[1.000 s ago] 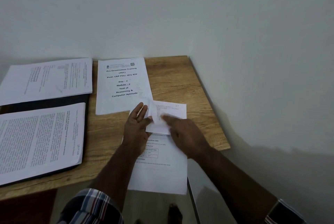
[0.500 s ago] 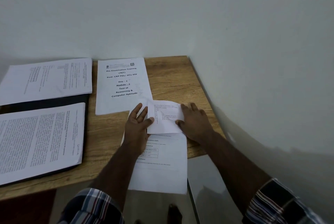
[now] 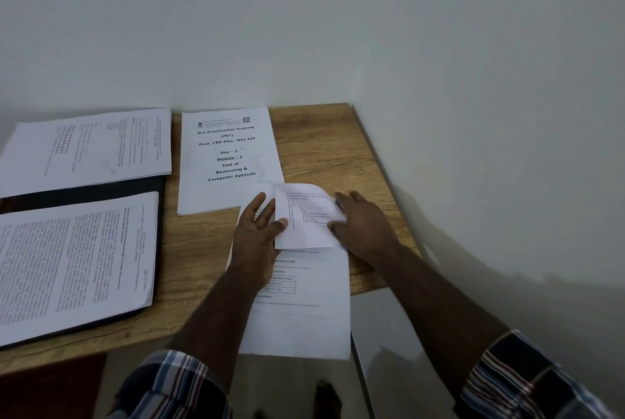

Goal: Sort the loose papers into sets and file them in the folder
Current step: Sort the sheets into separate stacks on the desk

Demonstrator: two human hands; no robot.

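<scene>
While the black folder (image 3: pixel 101 187) lies open along the left edge of the wooden desk (image 3: pixel 324 148), carrying two white printed sets, the change of the last second sits near the right edge. The right hand (image 3: pixel 363 225), which a second ago lay across the middle of the turned-up sheet, has moved out to that sheet's right edge and now pinches it between thumb and fingers. The left hand (image 3: pixel 258 229) has kept its place, fingers spread flat on the white printed stack (image 3: pixel 304 317) and thumb pressing the sheet's left border. I judge this to mean a page is being peeled back to check what lies under it, so sorting is still under way and this stack is not yet filed.

The white cover page titled "Pre Examination Training" (image 3: pixel 228 161) lies at the far edge, untouched. The stack under the hands runs with its long axis from near edge to far edge, its near end hanging over the desk's near edge. The folded-over top sheet (image 3: pixel 306 219) curls up off it, its print turned sideways.
</scene>
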